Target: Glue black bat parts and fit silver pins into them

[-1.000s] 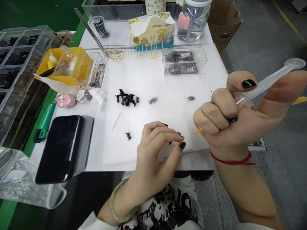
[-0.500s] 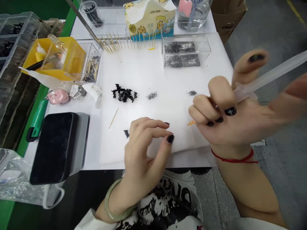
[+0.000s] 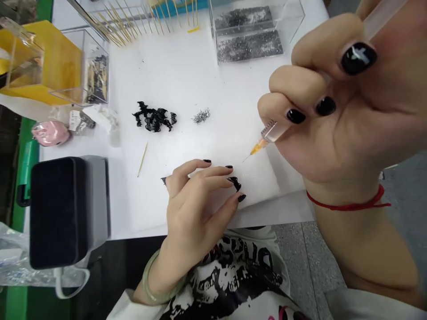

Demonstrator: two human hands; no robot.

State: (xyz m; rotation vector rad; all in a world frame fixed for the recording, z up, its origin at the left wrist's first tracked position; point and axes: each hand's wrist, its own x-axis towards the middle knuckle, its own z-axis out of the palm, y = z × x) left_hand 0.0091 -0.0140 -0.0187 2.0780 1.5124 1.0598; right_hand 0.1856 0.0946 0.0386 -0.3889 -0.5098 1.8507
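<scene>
The right hand [image 3: 336,118] clasps a clear plastic syringe [image 3: 271,131] with an orange needle hub [image 3: 259,146], while the parted thumb and forefinger of the left hand [image 3: 195,202] flank a small black jagged-winged piece [image 3: 235,183] on the white sheet [image 3: 187,82], probably light, stiff and fragile, best pinched by its edges.

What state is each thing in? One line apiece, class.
Syringe: gripped, needle exposed
Right hand: closed around it
Left hand: open, fingers curved
Black bat-shaped pieces: mostly heaped
Silver glitter: loosely piled
Loose toothpick: lying flat
Standing toothpicks: upright or leaning
White tissue: crumpled
Black phone: screen dark
</scene>
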